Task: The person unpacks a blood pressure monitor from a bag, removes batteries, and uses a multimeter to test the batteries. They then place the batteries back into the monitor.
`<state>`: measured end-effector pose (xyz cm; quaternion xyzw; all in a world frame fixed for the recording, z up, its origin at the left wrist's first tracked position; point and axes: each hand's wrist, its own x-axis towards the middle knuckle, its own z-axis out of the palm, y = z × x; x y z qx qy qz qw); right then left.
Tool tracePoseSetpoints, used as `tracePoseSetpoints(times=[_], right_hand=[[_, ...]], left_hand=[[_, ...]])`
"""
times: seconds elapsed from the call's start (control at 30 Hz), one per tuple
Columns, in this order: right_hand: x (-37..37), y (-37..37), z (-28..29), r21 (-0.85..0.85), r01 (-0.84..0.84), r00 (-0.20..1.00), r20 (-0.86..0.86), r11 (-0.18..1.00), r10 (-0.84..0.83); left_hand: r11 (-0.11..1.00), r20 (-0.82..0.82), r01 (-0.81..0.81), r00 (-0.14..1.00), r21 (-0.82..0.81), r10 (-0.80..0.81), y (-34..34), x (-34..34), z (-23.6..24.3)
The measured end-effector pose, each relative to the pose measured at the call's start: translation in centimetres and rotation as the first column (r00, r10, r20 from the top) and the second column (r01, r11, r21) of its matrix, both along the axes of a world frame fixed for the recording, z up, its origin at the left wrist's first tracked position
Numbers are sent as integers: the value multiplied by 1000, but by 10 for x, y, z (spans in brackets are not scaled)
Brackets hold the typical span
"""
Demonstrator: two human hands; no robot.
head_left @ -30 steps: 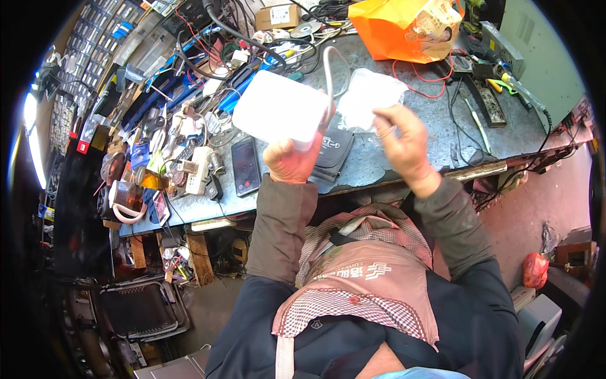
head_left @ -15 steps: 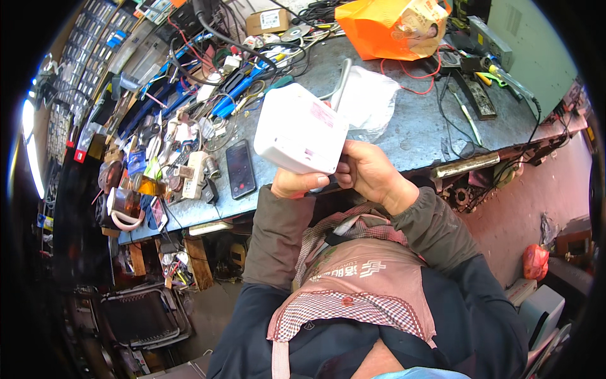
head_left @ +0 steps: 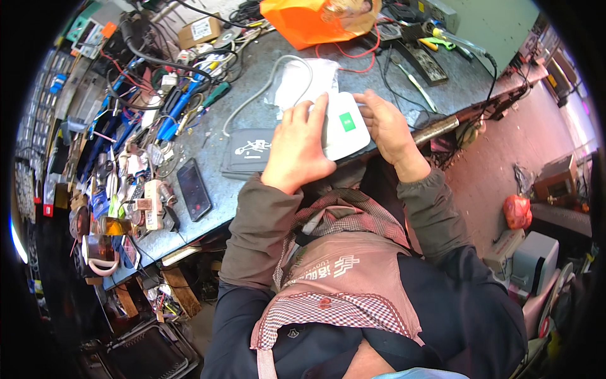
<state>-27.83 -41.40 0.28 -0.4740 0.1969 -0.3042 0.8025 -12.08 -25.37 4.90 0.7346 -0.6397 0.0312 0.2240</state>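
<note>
Hands update: white box has come down from up in the air and now sits at the tabletop edge, left hand pressed flat on it, right hand gripping its far side. Black phone lies well off left.

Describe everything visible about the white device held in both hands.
The white device is a flat, rounded-corner slab with a smooth, plastic-looking shell and a small green square sticker on its upper face. It is held tilted just above the near edge of the grey workbench. The left hand covers its left side with fingers laid over the top; the right hand grips its right edge. Its left part and underside are hidden.
</note>
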Motion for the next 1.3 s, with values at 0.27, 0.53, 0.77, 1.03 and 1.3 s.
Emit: tracePoseSetpoints(times=[0.27,0.53,0.77,1.03,1.3], right_hand=[[2,-9,-12,-106,-72,997,-3,992,72],[13,-18,-6,-186,-173,977,88,967,192],[19,-7,-13,-286,-49,996,61,957,70],[15,-14,-17,-355,-89,991,60,931,118],[15,-6,-10,-343,-68,996,23,937,81]], left_hand=[[994,-1,-51,999,-102,51,20,9,-15],[943,-108,-258,965,-208,240,51,-2,-47],[916,-90,-245,969,-317,228,49,-2,-61],[911,-110,-258,966,-323,234,50,-1,-64],[912,-105,-246,969,-328,224,49,0,-62]])
